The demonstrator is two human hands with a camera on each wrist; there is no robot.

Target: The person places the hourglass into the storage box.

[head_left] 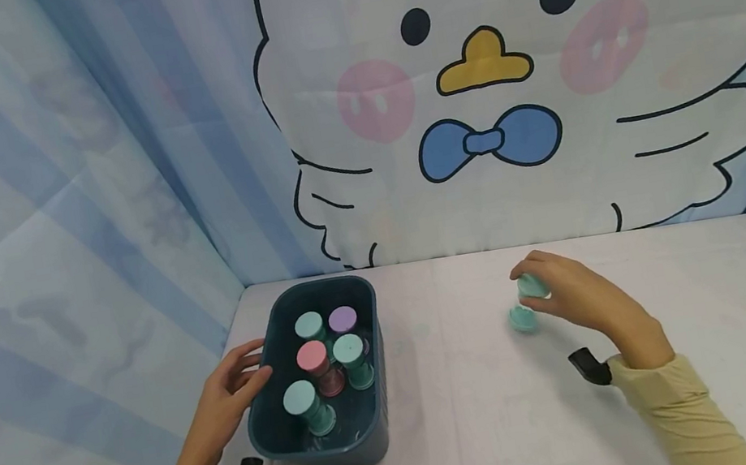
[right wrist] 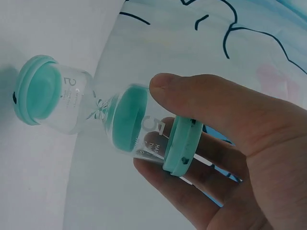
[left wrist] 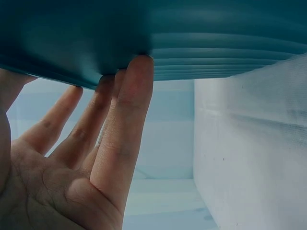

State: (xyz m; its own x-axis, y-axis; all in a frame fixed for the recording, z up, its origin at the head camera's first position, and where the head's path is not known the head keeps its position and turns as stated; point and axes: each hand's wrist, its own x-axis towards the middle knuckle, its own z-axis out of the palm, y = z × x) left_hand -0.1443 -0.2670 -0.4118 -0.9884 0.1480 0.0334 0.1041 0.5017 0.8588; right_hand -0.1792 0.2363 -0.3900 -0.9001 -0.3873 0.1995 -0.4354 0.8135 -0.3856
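Note:
My right hand (head_left: 569, 297) holds a teal-capped sand timer (right wrist: 129, 120) by its upper end, thumb on one side and fingers on the other. The timer stands at the table, slightly tilted, with its lower cap toward the tabletop; teal sand shows in both glass bulbs, and a white 5 is printed on the held one. On the left, my left hand (head_left: 226, 397) rests its fingertips against the side of a dark blue bin (head_left: 380, 437), fingers nearly straight. Inside the bin stand several sand timers: a pink one (head_left: 312, 355), a purple one (head_left: 342, 320) and teal ones (head_left: 351, 350).
A white cloth covers the table (head_left: 463, 415). Behind it hangs a curtain (head_left: 399, 212) printed with a cartoon figure, and another blue-and-white curtain (head_left: 40, 280) closes off the left side. Black wrist straps (head_left: 590, 366) sit by both sleeves.

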